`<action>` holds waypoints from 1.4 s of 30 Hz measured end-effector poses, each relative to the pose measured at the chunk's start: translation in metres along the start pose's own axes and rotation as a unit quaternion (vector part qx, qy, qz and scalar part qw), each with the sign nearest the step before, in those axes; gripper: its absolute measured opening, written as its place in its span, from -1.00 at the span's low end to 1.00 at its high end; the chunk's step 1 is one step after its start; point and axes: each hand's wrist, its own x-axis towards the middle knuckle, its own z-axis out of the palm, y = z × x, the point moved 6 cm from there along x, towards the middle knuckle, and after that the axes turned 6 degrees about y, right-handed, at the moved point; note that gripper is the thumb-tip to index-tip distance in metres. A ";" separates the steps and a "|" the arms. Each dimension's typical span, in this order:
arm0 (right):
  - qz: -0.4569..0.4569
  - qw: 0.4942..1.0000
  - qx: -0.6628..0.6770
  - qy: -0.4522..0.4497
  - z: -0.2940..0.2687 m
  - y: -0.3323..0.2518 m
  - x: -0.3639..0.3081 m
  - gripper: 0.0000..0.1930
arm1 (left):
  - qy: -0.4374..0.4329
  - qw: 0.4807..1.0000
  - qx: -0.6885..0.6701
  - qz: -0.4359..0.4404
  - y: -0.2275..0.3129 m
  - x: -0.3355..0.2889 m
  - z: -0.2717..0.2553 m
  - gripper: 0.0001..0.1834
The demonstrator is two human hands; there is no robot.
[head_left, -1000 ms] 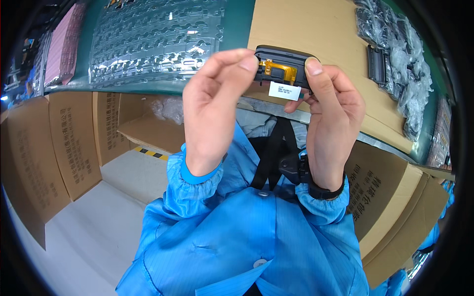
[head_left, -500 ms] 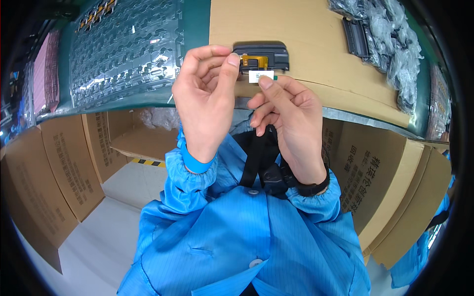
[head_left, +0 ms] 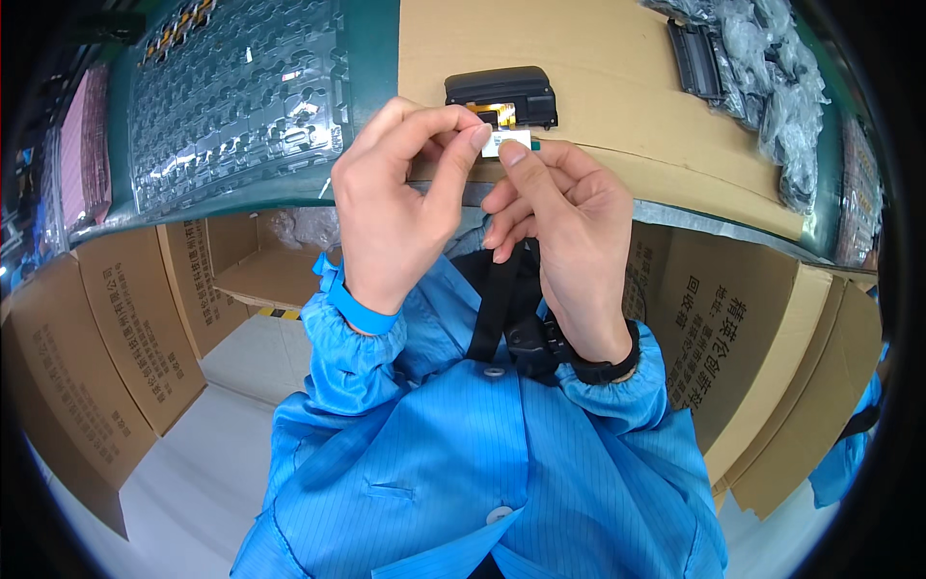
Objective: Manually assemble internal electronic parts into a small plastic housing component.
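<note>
Both hands pinch a small white label just below a black part on the bench.

The left hand (head_left: 391,207) and right hand (head_left: 559,222) are closed on the small white label (head_left: 505,143), fingertips meeting over it, near the black plastic part (head_left: 502,95) lying on the cardboard sheet (head_left: 617,87). The step looks like readying the label; placing it would call for careful alignment with the part's orange patch.

Cardboard-topped bench (head_left: 617,106); black part (head_left: 502,92), trays (head_left: 231,106).
</note>
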 end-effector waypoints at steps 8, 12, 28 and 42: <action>-0.009 1.000 0.007 0.008 0.000 -0.004 0.001 -0.76 | 0.015 0.991 -0.135 0.018 -0.001 -0.005 -0.003 -0.92; -0.036 0.999 -0.033 0.022 0.001 -0.006 0.000 -0.80 | 0.004 0.992 -0.123 0.038 0.003 0.002 -0.005 -0.92; -0.116 0.979 -0.162 0.046 0.001 -0.016 -0.001 -0.90 | -0.052 0.936 0.105 0.332 0.041 0.013 0.011 -0.81; -0.316 0.817 -0.465 0.130 -0.010 -0.049 -0.035 -0.76 | 0.089 0.976 0.193 -0.046 -0.052 -0.069 -0.127 -0.88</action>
